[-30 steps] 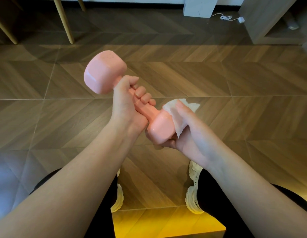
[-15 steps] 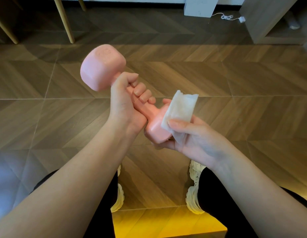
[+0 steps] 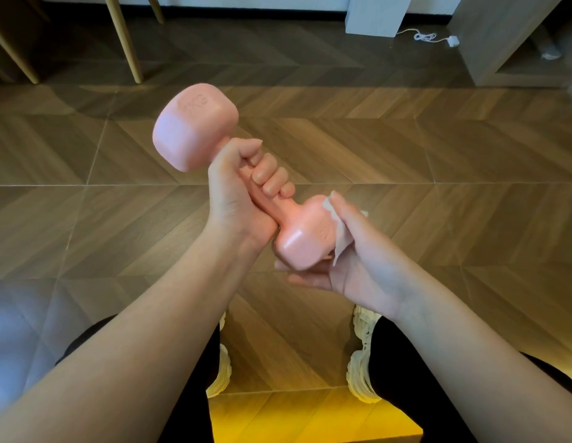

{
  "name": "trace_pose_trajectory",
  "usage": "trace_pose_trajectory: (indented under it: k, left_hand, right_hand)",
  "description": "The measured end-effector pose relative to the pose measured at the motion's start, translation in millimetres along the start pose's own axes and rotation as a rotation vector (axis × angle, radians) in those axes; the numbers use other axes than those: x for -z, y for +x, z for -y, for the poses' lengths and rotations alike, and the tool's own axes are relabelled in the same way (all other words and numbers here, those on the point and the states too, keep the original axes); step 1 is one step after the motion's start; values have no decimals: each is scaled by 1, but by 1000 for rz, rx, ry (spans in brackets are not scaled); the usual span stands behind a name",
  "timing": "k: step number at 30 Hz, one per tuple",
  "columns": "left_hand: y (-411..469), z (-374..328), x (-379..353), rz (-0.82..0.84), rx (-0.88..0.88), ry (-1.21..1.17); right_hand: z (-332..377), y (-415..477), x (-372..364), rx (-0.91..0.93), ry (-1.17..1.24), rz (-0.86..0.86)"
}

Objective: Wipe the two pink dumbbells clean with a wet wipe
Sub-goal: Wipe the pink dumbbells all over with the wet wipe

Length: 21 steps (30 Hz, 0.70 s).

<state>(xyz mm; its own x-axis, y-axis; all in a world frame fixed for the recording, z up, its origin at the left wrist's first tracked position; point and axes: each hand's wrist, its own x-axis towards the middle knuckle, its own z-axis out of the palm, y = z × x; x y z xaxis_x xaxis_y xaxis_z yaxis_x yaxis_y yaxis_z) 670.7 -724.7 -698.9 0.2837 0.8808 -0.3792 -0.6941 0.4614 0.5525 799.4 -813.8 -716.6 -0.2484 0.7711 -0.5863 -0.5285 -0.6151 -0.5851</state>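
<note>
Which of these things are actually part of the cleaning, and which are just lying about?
In use:
pink dumbbell, gripped by left hand
wet wipe, pressed on by right hand

Lying about:
white cable
wooden furniture legs
grey cabinet

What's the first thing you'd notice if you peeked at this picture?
A big pink dumbbell held slantwise in mid-air, dead centre. The left hand wraps its handle, while the right hand presses a white wet wipe against the lower end. Below, cream shoes stand on the wooden floor.
</note>
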Motion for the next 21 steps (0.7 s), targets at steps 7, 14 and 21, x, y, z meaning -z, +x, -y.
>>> trace_pose_trajectory:
  k: [7,14,21]
  left_hand:
    - [3,7,-2,-164,-16,30]
    - [6,8,0,-230,-7,28]
    - [9,1,5,-282,18,-43]
  right_hand:
    - [-3,1,2,136,-93,19]
    - [-9,9,-6,176,-203,-165]
    - [0,5,8,153,-148,89]
